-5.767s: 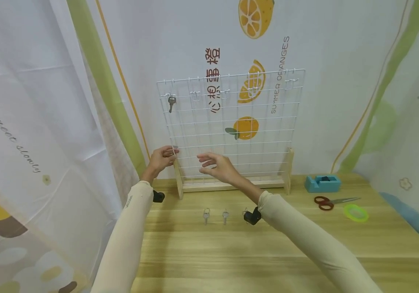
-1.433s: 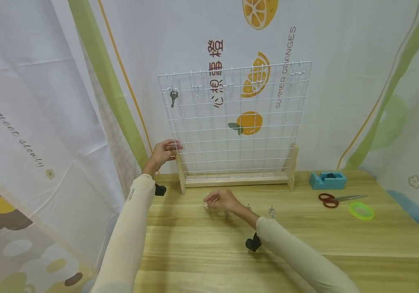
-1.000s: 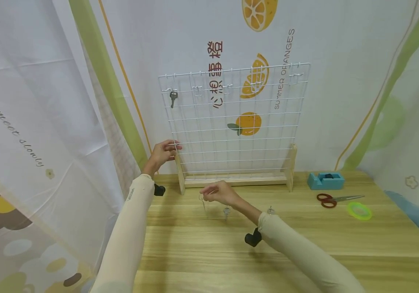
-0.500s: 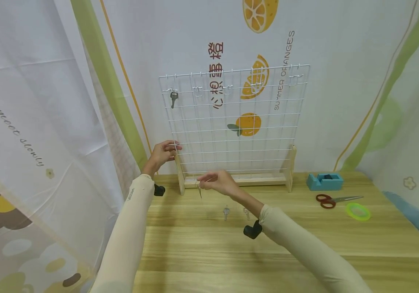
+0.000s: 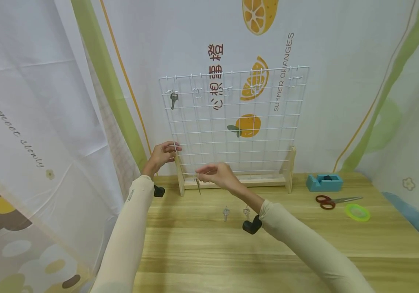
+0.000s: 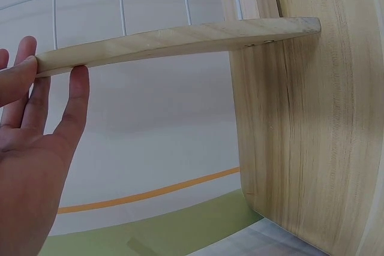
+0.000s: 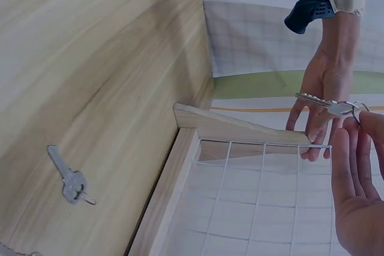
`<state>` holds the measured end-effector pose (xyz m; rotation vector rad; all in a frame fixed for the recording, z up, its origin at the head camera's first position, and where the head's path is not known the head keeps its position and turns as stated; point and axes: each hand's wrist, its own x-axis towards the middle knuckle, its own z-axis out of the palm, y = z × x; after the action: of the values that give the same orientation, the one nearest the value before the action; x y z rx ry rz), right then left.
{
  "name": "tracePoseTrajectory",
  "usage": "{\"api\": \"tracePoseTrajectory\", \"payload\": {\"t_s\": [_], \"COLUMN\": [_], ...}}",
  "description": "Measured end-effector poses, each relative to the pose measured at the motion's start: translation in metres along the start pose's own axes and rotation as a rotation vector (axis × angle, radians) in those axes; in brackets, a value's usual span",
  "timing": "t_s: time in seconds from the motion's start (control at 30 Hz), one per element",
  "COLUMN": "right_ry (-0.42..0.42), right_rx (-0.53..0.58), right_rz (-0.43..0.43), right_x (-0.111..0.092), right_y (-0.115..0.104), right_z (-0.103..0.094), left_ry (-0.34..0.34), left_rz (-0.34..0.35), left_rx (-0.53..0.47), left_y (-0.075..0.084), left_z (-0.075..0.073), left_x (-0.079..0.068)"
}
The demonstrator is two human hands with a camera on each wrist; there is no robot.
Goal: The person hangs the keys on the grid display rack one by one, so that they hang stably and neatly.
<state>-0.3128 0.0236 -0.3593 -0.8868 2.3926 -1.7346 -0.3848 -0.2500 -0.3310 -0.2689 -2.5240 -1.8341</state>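
Observation:
My right hand (image 5: 219, 176) pinches a silver key (image 7: 327, 106) by its ring, in front of the lower part of a white wire grid rack (image 5: 231, 72). The key hangs from the fingertips in the head view. My left hand (image 5: 162, 154) grips the rack's left wooden upright (image 6: 180, 39) near its top, thumb on one side and fingers on the other. A darker key (image 5: 173, 100) hangs from the upper-left hook. Several other white hooks (image 5: 197, 91) along the upper rows carry nothing. Two keys with rings, a middle one (image 5: 225, 213) and a right one (image 5: 246, 211), lie on the table.
A blue tape dispenser (image 5: 324, 183), red-handled scissors (image 5: 327, 202) and a neon-yellow ring-shaped item (image 5: 357, 212) lie at the right of the wooden table (image 5: 194, 252). Behind the rack hangs a printed curtain (image 5: 326, 122). My right forearm covers part of the table.
My right hand, empty near the grid at first, went down to the leftmost key on the table, pinched it and lifted it towards the rack. My left hand kept its hold.

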Motion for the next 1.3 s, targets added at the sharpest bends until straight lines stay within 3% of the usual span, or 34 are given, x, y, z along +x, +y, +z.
{"api": "tracePoseTrajectory", "payload": {"t_s": [0.77,1.3], "right_ry": [0.095,0.127], "right_rx": [0.084,0.220], "right_rz": [-0.011,-0.057], "right_x": [0.022,0.035], "right_y": [-0.049,-0.073], "right_z": [-0.024,-0.040], "left_ry": [0.017,0.015], "left_rz": [0.010,0.003], "left_rx": [0.020,0.015], "left_y": [-0.007,-0.007], "left_z": [0.000,0.001], "left_x": [0.004,0.004]}}
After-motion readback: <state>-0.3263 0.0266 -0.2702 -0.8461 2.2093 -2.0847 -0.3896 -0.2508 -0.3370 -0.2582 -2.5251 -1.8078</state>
